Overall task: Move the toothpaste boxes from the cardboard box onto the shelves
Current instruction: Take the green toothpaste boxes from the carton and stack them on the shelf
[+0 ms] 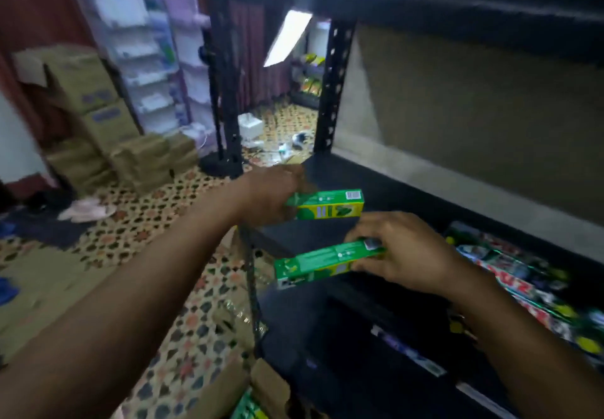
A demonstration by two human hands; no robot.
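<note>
Nearest, the left hand point(268, 196) and the right hand point(408, 255) are each curled round a green toothpaste box.
The upper box point(330, 204) is held over the left end of the shelf point(392, 186), the lower box point(323, 260) at its front edge; the cardboard box point(271, 386) is seen below the shelf's front corner.

Patterned floor tiles point(143, 209) spread left. Cartons point(98, 114) stand stacked far left beside a white rack point(143, 58). A dark red curtain point(248, 58) hangs beyond.

**The shelf and the floor**

The dark shelf point(376, 186) has bright packs point(510, 268) lying flat on its right side. The patterned floor point(183, 337) holds a cardboard box point(264, 386) beside the shelf and stacked brown boxes point(140, 160) well apart.
</note>
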